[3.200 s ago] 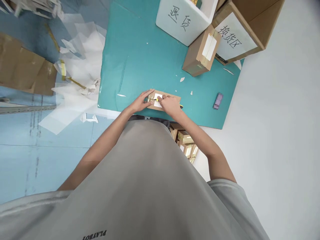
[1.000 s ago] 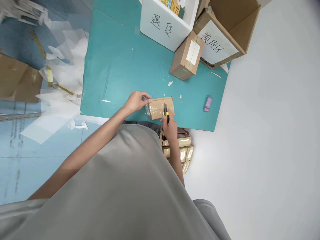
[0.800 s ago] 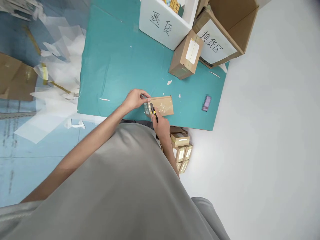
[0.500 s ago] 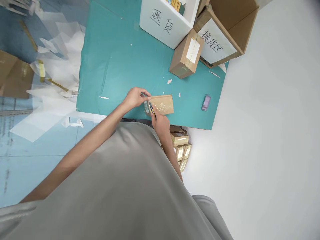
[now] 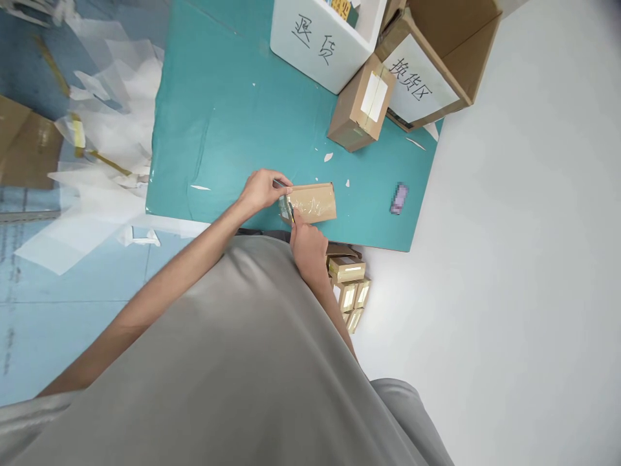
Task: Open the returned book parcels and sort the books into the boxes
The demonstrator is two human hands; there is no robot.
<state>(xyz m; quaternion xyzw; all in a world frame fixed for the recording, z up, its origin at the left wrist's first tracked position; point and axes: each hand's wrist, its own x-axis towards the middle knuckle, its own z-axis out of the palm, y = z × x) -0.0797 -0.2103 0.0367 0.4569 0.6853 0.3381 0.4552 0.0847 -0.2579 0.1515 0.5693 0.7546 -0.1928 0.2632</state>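
Observation:
A small brown cardboard box (image 5: 315, 202) with shiny clear tape lies near the front edge of the green table (image 5: 233, 136). My left hand (image 5: 262, 189) grips the box at its upper left corner, thumb and fingers pinched there. My right hand (image 5: 309, 244) is closed around a slim cutter (image 5: 292, 213), mostly hidden by the fingers, whose tip meets the taped left end of the box.
Behind stand a white foam box (image 5: 320, 48), a tall brown carton (image 5: 361, 103) and a large open carton (image 5: 436, 65). A blurred purple item (image 5: 398, 199) lies right. Small boxes (image 5: 348, 268) are stacked below the table; paper sheets (image 5: 107, 188) are heaped left.
My right hand has moved slightly down and left with the cutter, which shows less between the fingers. My left hand and the small box hold nearly the same place.

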